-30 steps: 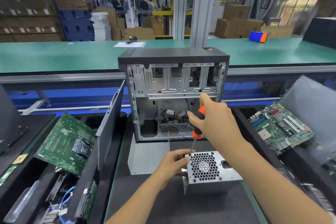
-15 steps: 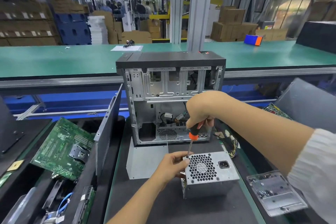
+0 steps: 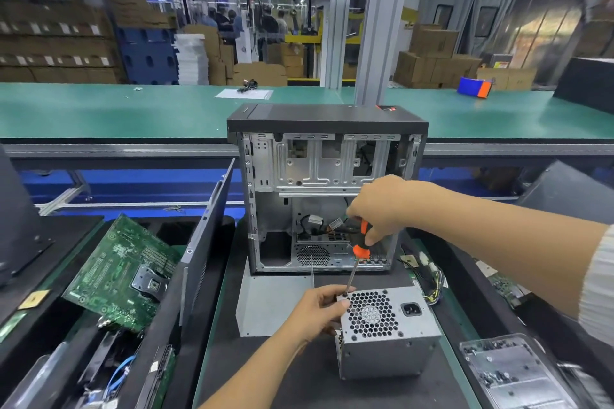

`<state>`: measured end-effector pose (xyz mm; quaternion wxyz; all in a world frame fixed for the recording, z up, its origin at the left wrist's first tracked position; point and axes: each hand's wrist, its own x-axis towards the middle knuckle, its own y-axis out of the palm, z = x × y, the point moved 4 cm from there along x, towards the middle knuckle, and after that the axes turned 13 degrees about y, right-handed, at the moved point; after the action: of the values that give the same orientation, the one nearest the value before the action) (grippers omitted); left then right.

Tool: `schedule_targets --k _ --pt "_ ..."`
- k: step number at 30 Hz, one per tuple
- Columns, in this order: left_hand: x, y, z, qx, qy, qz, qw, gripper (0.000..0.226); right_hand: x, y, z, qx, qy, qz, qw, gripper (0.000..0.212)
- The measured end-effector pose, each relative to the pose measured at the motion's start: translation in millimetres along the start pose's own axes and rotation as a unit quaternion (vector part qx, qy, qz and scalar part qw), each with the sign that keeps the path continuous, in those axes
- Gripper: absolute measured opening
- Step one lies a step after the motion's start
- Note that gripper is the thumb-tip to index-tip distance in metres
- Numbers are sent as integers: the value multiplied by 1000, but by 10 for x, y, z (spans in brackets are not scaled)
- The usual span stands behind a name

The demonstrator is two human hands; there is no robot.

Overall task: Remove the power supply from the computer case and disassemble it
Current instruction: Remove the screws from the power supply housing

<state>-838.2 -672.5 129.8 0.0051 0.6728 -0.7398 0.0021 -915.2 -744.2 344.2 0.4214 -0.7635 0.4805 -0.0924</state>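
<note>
Head cam: your power supply is already out, sitting on the dark mat right in front of the open computer case. Your left hand grips its near-left top corner. Your right hand is wrapped round the orange-and-black screwdriver, tip down at that same corner by the fan grille; looks like it's on a screw, but your fingers hide it. Your right forearm crosses the case's lower right. Loose wires lie just right of the supply, a clear screw tray sits near right, and a green motherboard leans in the left bin beside a side panel.
</note>
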Motion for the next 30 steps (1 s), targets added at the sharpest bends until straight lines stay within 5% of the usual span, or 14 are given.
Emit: schedule_targets --k 10,13,17,23,30 --pt "9 19 13 15 4 -28 999 24 -159 -98 469 15 -132 -236 963 49" --pt "-10 36 -18 17 26 -27 999 27 -174 -82 346 54 -118 -206 970 54" --pt "-28 127 -16 42 49 3 998 27 -71 -136 39 236 -49 -43 970 61" --pt "-35 99 2 50 42 -9 998 26 -17 -15 -84 233 75 87 966 61" --pt "-39 77 -12 47 32 -9 998 26 -77 -117 55 66 -24 -39 997 39"
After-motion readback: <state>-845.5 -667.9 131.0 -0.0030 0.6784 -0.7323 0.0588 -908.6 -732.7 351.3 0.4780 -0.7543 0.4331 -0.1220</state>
